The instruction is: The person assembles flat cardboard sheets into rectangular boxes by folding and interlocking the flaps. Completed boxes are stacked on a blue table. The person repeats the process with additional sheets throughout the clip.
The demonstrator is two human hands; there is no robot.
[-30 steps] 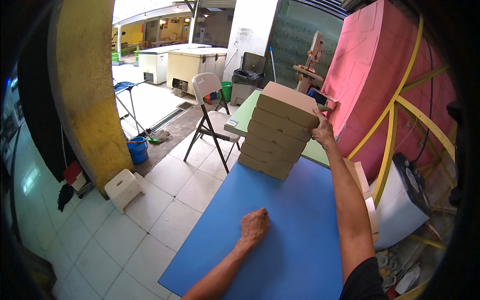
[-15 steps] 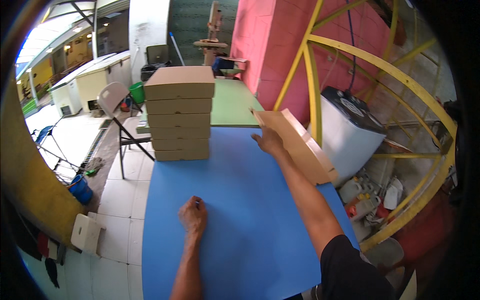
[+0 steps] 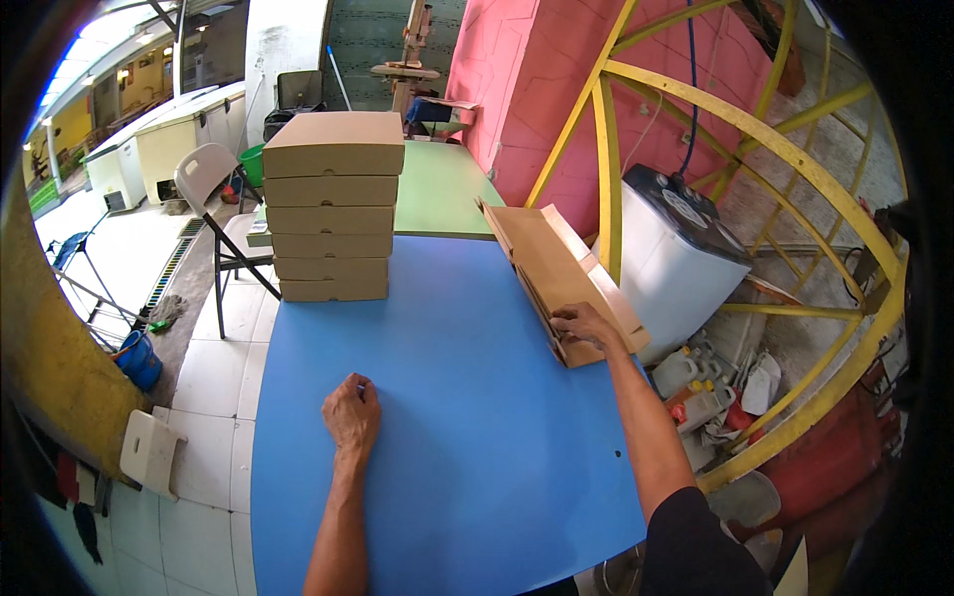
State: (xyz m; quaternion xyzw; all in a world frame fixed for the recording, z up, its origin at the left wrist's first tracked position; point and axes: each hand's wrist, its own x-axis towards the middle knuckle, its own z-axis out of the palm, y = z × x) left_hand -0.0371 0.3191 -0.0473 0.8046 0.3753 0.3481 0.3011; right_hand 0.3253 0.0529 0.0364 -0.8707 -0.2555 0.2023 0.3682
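Observation:
Along the right edge of the blue table [image 3: 447,417] lies a long brown cardboard box blank [image 3: 556,260], partly folded, its flaps raised. My right hand [image 3: 586,326] is at its near end, fingers bent over the cardboard's left edge and gripping it; the fingertips are partly hidden. Over the near left part of the table, my left hand [image 3: 351,412] is curled closed, with nothing visible in it. Farther off, at the table's far left corner, stands a neat stack of several closed brown cardboard boxes [image 3: 333,189], apart from both hands.
A green table [image 3: 447,184] adjoins the far edge. Beyond the right edge are a yellow metal frame [image 3: 608,179], a white washing machine [image 3: 671,258] and plastic jugs [image 3: 696,397]. On the left stand a folding chair [image 3: 209,174] and a white stool [image 3: 149,452].
My right hand has moved from the blank's far end toward me, to its near end. The blank's left side now looks more raised. My left hand stays curled; the whole view has shifted slightly.

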